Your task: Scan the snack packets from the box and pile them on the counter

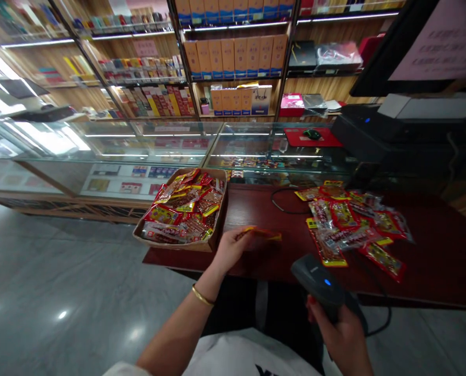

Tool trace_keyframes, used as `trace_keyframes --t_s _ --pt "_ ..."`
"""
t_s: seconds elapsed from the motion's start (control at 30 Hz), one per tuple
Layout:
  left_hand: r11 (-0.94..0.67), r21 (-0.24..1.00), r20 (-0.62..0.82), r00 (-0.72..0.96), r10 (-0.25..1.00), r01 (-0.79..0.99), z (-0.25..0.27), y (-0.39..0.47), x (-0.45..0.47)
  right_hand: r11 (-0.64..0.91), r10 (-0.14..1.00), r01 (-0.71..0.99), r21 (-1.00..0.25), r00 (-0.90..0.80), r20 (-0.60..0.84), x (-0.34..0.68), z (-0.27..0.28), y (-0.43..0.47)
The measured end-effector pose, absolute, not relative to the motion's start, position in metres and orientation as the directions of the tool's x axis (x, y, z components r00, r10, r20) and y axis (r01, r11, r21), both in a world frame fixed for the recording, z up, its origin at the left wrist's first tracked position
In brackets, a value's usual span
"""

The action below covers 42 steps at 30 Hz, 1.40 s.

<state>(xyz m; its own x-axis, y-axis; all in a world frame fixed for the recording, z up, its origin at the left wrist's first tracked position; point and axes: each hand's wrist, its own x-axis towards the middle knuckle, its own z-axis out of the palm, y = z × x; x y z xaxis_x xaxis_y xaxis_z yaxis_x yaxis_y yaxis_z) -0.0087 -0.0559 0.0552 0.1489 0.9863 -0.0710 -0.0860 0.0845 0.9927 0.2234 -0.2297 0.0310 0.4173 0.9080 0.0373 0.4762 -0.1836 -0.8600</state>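
Note:
My left hand (234, 247) is closed on one end of a red and yellow snack packet (267, 235), which is blurred and held just over the dark red tabletop (248, 203). Wrapped round the handle of a black barcode scanner (319, 282) is my right hand (340, 331); a blue light glows on the scanner's top, and its head points toward the left. Left of my left hand, a cardboard box (208, 244) is heaped with similar packets. A loose pile of snack packets (345, 216) lies on the table beyond the scanner.
Behind the table runs a glass display counter (150, 141), with a mouse (312, 134) on a red mat (293, 137). A black monitor (409, 47) and machine (374, 136) stand at the right. The scanner's cable (387, 313) loops at the table's front edge.

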Motion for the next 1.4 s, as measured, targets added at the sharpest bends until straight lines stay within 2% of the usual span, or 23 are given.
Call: trace_keyframes --t_s 0.07,0.13,0.27,0.33,0.5,0.6,0.9,1.17,1.4 --pt "0.206 0.964 -0.165 0.231 0.959 -0.169 0.032 -0.051 0.001 -0.174 0.913 0.469 -0.866 0.405 0.036 0.227 0.029 -0.232" --pt "0.253 0.948 -0.196 0.271 0.942 -0.192 0.017 -0.047 0.003 -0.162 0.928 0.482 -0.861 0.37 0.033 0.231 0.026 -0.233" --pt "0.04 0.999 -0.034 0.148 0.988 -0.036 0.003 -0.039 0.0 -0.135 0.958 0.505 -0.852 0.286 0.018 0.235 0.021 -0.233" --pt "-0.007 0.999 0.011 0.111 0.994 -0.033 -0.004 -0.036 0.001 -0.13 0.958 0.512 -0.849 0.285 0.026 0.231 0.021 -0.232" --pt "0.102 0.991 -0.089 0.141 0.986 -0.084 -0.018 -0.031 0.006 -0.098 0.957 0.541 -0.836 0.281 0.069 0.222 0.021 -0.229" --pt "0.083 0.995 -0.076 0.108 0.991 -0.062 -0.019 -0.031 0.007 -0.078 0.966 0.573 -0.816 0.244 0.079 0.223 0.018 -0.229" --pt "0.087 0.989 -0.082 0.047 0.996 -0.118 -0.015 -0.03 0.006 -0.122 0.949 0.548 -0.827 0.307 0.063 0.222 0.019 -0.235" --pt "0.076 0.997 -0.075 0.027 0.997 -0.033 -0.008 -0.032 0.006 -0.057 0.979 0.668 -0.742 0.185 0.091 0.238 0.011 -0.234" --pt "0.143 0.984 -0.141 0.023 0.99 -0.102 -0.008 -0.03 0.009 -0.092 0.96 0.632 -0.77 0.263 0.1 0.231 0.015 -0.235"
